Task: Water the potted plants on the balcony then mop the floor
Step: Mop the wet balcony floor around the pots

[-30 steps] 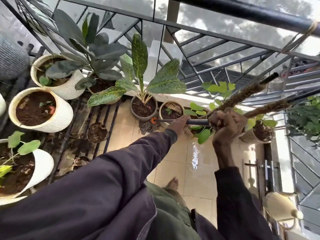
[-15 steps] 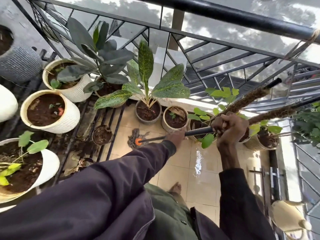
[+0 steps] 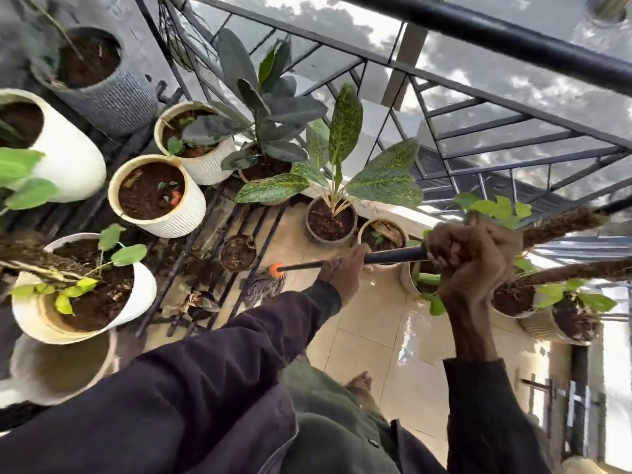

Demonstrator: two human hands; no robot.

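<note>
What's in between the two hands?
In the head view, only a bare stretch of the black mop handle runs between the left hand and the right hand; both hands grip it.

Noted a black mop handle (image 3: 393, 257) ending in an orange collar (image 3: 276, 270), with grey mop strands (image 3: 265, 287) just below that collar. Found a cream ribbed pot (image 3: 178, 224) left of the collar, filled with dark brown soil (image 3: 147, 193), and a grey pot (image 3: 113, 97) with a woven, dotted pattern far up and left of it. Saw speckled leaves (image 3: 345, 121), green with yellow flecks and veins, above and right of the collar, and plain dark green leaves (image 3: 273, 107) straight above it. Recorded beige floor tiles (image 3: 369, 323) below and right of the collar, a black railing (image 3: 478, 25) far above, and a dark purple sleeve (image 3: 205, 388) beside an olive garment (image 3: 328, 422) well below.
</note>
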